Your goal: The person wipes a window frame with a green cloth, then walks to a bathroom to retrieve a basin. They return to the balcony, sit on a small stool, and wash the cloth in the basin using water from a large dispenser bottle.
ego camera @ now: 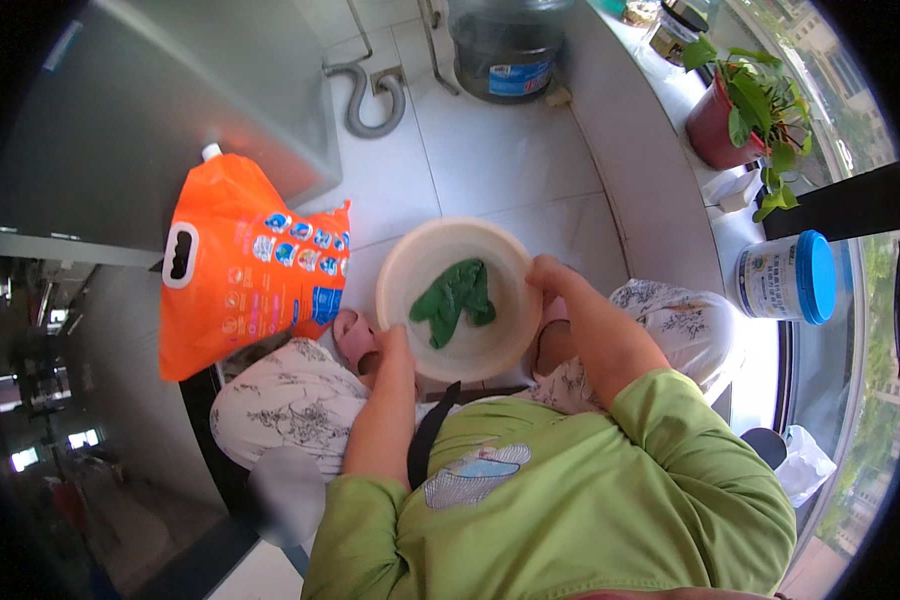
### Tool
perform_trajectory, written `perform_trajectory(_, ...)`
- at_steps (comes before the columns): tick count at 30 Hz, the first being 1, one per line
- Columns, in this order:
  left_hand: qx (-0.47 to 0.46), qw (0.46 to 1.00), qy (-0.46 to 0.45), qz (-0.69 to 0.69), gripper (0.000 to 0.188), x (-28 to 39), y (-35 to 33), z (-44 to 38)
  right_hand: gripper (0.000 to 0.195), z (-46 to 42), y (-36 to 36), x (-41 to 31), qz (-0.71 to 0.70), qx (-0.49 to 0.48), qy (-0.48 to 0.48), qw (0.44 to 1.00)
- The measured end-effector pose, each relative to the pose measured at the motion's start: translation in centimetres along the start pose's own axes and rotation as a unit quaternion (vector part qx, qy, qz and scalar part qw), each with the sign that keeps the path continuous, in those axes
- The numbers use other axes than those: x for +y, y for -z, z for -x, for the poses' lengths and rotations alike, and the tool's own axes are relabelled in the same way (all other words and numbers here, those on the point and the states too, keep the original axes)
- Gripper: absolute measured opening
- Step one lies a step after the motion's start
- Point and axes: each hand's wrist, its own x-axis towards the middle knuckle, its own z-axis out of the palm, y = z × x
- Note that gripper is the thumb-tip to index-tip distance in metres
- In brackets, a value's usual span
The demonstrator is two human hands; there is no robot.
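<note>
A cream plastic basin stands on the tiled floor between my feet. Inside it, a crumpled green cloth lies wet at the bottom, in what looks like shallow water. My left hand grips the rim at the near left. On the opposite side, my right hand holds the rim at the right, its fingertips partly hidden. Neither hand touches the cloth.
A large orange detergent bag with a white cap stands at the left beside a grey appliance. Beyond are a drain hose and a water jug. The right-hand sill holds a potted plant and a blue-lidded tub.
</note>
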Motion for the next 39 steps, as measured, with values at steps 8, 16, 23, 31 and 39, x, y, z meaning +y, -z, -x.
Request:
perform_trajectory(8, -0.072, 0.996, -0.017, 0.055, 0.041, 3.1, -0.5, -0.4, 0.029, -0.5, 0.8, -4.4, -0.02, 0.103, -0.062, 0.992)
perform_trajectory(16, -0.061, 0.997, -0.034, -0.03, 0.057, 5.7, -3.3, 0.6, 0.045, -0.9, 0.4, -9.3, 0.249, 0.347, 0.113, 0.897)
perform_trajectory(23, -0.022, 0.888, -0.339, -0.31, 0.076, 10.6, -6.2, 5.6, 0.076, -4.0, -4.3, -13.6, 0.164, 0.187, 0.197, 0.948)
perform_trajectory(31, -0.318, 0.947, -0.027, -0.044, 0.063, 8.1, -7.5, 4.0, 0.039, -6.7, -6.8, -10.2, 0.071, -0.035, 0.111, 0.991)
perform_trajectory(39, -0.291, 0.916, 0.205, 0.187, 0.056, 9.0, -7.7, 1.6, 0.016, 5.3, -9.2, -15.6, 0.063, 0.016, 0.415, 0.907)
